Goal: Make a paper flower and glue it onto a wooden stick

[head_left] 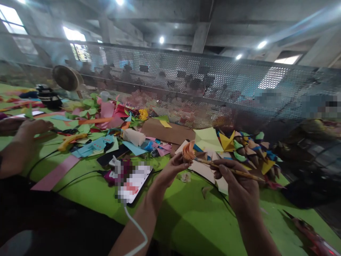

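Observation:
My left hand (pixel 173 169) pinches a small orange paper flower (pixel 188 151) with curled layers between thumb and fingers, above the green table. My right hand (pixel 238 185) is closed around a slim wooden brush (pixel 231 170), held almost level. The brush's tip reaches the lower right side of the flower; I cannot tell whether it touches. Behind my hands lie pale paper sheets (pixel 207 138). Beyond my right hand is a heap of folded paper pieces (pixel 253 149) in several colours.
A lit phone (pixel 135 183) with a white cable lies left of my left arm. Another person's hand (pixel 32 128) is at far left, near a yellow-handled tool (pixel 71 141). Paper scraps (pixel 103 113) cover the back, before a perforated metal screen (pixel 170 78). A pointed tool (pixel 311 233) lies lower right.

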`<state>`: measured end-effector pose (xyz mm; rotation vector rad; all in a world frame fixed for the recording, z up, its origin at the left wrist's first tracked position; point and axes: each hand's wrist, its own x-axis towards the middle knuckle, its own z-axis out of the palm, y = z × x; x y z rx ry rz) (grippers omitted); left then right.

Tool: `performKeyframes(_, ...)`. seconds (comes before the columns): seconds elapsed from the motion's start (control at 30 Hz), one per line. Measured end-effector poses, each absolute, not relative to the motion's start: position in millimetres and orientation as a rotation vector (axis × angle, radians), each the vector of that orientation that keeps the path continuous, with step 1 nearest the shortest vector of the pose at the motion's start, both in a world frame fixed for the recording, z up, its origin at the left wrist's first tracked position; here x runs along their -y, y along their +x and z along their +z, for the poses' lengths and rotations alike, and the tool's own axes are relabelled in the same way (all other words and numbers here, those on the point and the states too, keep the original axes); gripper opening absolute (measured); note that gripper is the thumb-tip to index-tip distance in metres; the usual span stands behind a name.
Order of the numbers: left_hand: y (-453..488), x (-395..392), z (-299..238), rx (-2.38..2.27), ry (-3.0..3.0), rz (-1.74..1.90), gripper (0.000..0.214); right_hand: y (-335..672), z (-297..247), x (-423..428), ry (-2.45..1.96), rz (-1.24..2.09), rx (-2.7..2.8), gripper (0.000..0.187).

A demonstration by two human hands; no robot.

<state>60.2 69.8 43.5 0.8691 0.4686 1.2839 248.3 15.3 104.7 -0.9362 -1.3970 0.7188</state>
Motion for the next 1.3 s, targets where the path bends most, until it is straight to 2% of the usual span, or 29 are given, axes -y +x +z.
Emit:
performKeyframes(0.57,60,-72,41,-0.434,0.874,1.255,0.049,241,111,-12,-1.039,0.556,1.539,0.021)
performKeyframes(1.0,61,-72,40,-0.446,0.862,1.276,0.048,240,111,-11,-1.026,0.370,1.701,0.015)
performKeyframes(1.17,63,-74,36,-0.384,0.829,1.279,0.046,241,109,-10,-1.025,0.436,1.658,0.015)
performKeyframes(1.3,64,-73,35,-0.369,0.818,1.287,0.042,242,104,-13,-0.970,0.675,1.457,0.016)
